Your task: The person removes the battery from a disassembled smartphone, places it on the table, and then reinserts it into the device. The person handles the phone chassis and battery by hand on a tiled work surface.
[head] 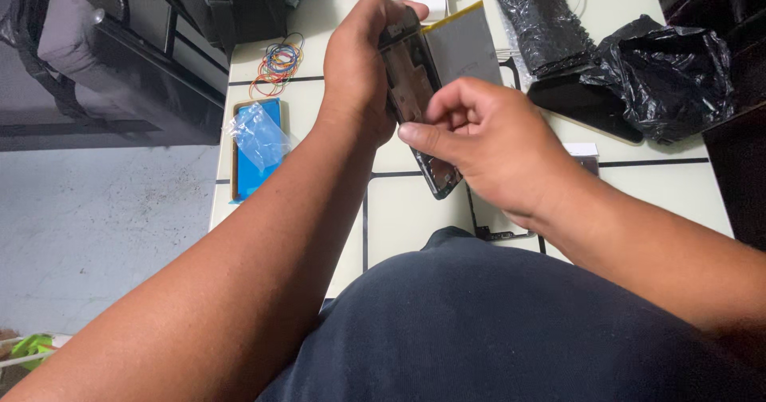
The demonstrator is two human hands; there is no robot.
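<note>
The surface [415, 210] is pale cream and is divided into squares by dark lines, like tiles. Its left edge runs beside a grey concrete floor [88, 226], which looks rough and a little stained. At the far left corner of the surface stands dark furniture [120, 67] with a black frame and a grey padded part; I cannot tell exactly what it is. In the bottom left corner of the floor lies something small and green [32, 346]. The light is soft and even, without strong shadows.
</note>
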